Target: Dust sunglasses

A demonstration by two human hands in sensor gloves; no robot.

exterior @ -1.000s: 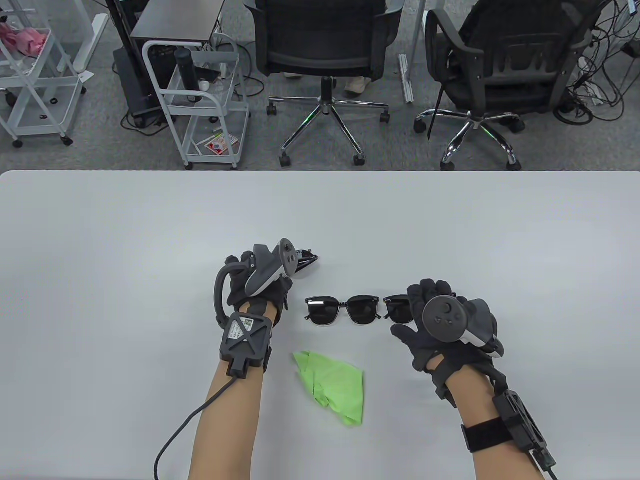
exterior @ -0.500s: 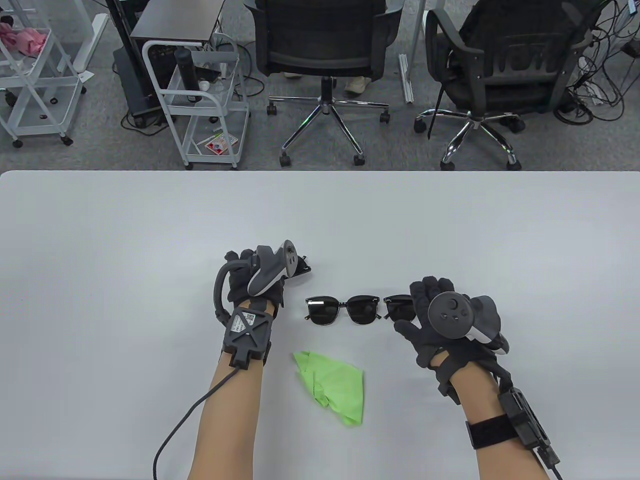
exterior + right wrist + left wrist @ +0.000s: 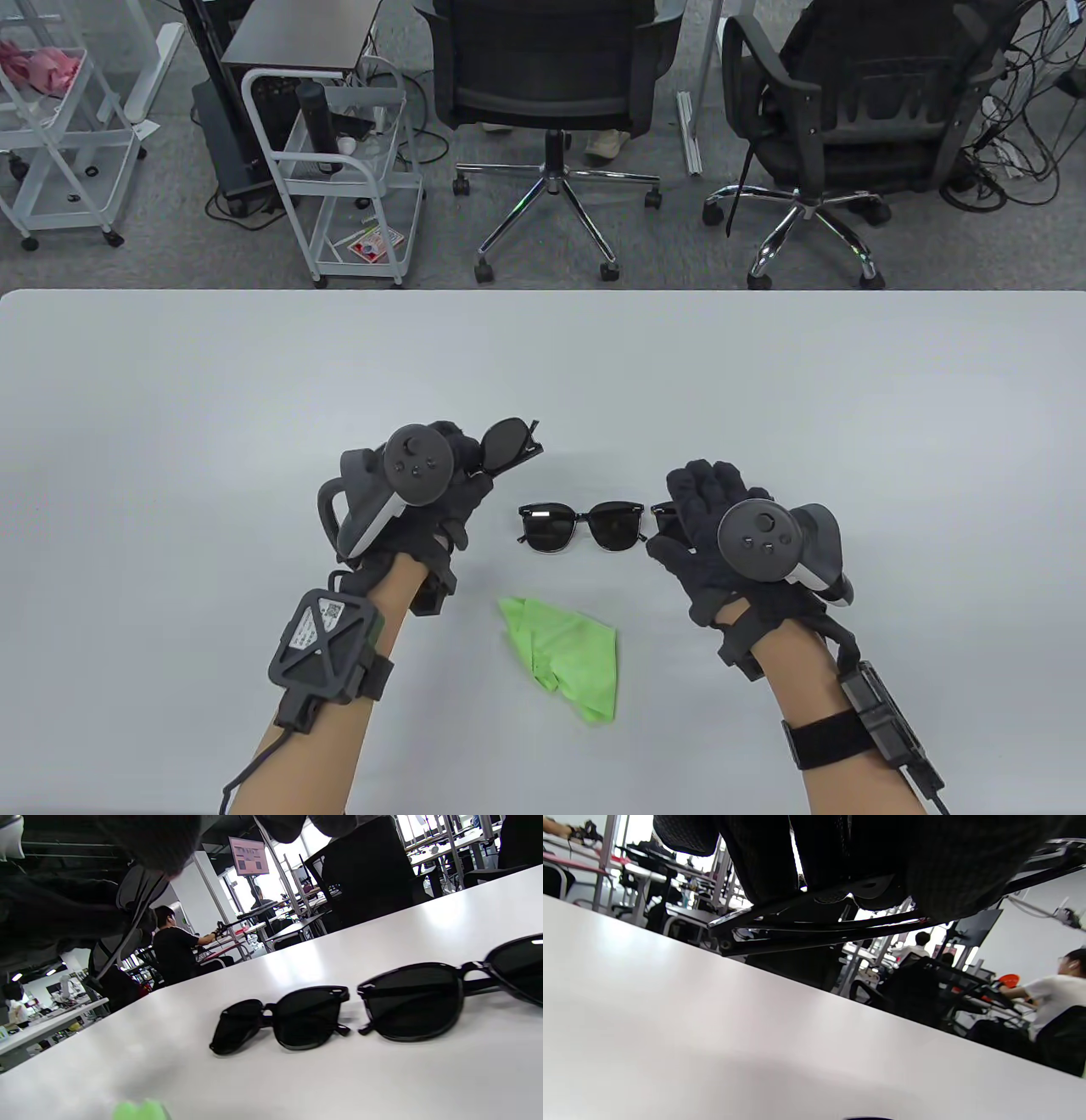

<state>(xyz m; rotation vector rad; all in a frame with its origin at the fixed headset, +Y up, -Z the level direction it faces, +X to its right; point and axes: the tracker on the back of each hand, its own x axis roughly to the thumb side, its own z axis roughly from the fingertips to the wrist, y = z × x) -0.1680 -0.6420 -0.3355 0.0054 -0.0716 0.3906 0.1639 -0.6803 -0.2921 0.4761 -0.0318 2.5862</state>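
My left hand (image 3: 458,475) grips a folded pair of black sunglasses (image 3: 507,441) and holds it off the table; one lens sticks out past my fingers. In the left wrist view my fingers close around its folded arms (image 3: 814,929). A second black pair (image 3: 581,526) lies on the white table between my hands. A third pair (image 3: 663,512) lies just right of it, mostly hidden under my right hand (image 3: 700,501), which hovers above it with fingers spread and holds nothing. The right wrist view shows both lying pairs, the second (image 3: 284,1022) and the third (image 3: 445,1001). A crumpled green cloth (image 3: 568,654) lies nearer to me.
The white table (image 3: 254,407) reaches both side edges of the view. Beyond its far edge stand two black office chairs (image 3: 551,93) and a white wire cart (image 3: 339,170).
My left hand has rolled over and drawn back to the left, lifting its sunglasses so a lens now shows. My right hand has shifted left and forward over the third pair.
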